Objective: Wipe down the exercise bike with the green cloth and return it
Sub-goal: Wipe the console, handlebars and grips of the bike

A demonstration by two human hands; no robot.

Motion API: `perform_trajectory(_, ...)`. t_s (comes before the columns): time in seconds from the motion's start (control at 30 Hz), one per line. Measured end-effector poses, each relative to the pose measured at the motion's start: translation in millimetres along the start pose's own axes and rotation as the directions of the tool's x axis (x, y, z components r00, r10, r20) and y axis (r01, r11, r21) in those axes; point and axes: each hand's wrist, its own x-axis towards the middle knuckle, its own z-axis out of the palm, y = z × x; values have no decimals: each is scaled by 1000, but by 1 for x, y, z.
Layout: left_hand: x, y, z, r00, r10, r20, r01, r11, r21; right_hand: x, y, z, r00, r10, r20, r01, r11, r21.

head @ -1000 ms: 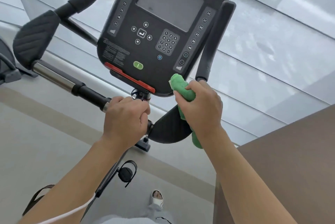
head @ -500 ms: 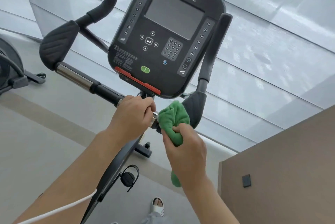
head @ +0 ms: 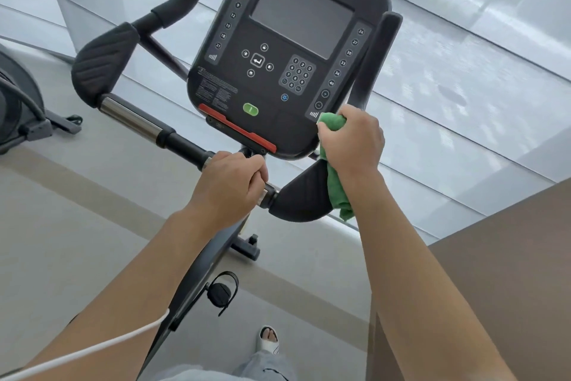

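Right hand (head: 355,141) carried bunched green cloth (head: 333,170) from handlebar joint up to console (head: 287,50) lower-right corner, frame centre-right; wiping moved onto console. Left hand (head: 230,183) stayed gripping handlebar (head: 182,143).

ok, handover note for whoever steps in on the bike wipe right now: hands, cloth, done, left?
Left hand: gripping the handlebar just below the console, steadying the bike.
Right hand: gripping the bunched green cloth, pressed at the console's lower right corner, by the right handlebar upright; the cloth's tail hangs over the right elbow pad.
Done: cannot tell which surfaces are already wiped.
Left: finish wiping, then return the cloth; its return spot is not in view.
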Motion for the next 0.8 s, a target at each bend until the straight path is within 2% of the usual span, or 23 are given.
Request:
perform_trajectory(0.13, -1, 0, 0, 1000, 11, 20, -11, 1000, 10, -1, 0, -7, 998, -18, 54, 17, 999, 27)
perform_trajectory(0.27, 0, -4, 2, 1000, 17, 12, -17, 1000, 2, -57, -13, -15, 975, -158, 156, 163, 987, -18)
perform_trajectory(0.43, 1, -5, 3, 997, 68, -33, -67, 998, 10, -147, -13, -11, 979, -176, 100, 156, 972, 176)
perform_trajectory(0.53, 4, -10, 5, 997, 81, 5, -81, 996, 22, -167, -9, -8, 956, -292, 39, 283, 947, 153)
perform_trajectory(0.6, 6, -14, 6, 995, 89, 41, -90, 996, 10, -149, -6, -7, 940, -342, -2, 340, 934, 108)
perform_trajectory(0.73, 5, -12, 6, 996, 75, 54, -75, 997, -11, -62, -1, -6, 989, -146, -35, 148, 986, 82)
perform_trajectory(0.8, 5, -12, 6, 996, 71, 51, -70, 997, -18, -20, 2, -3, 994, -106, -26, 107, 994, 14)
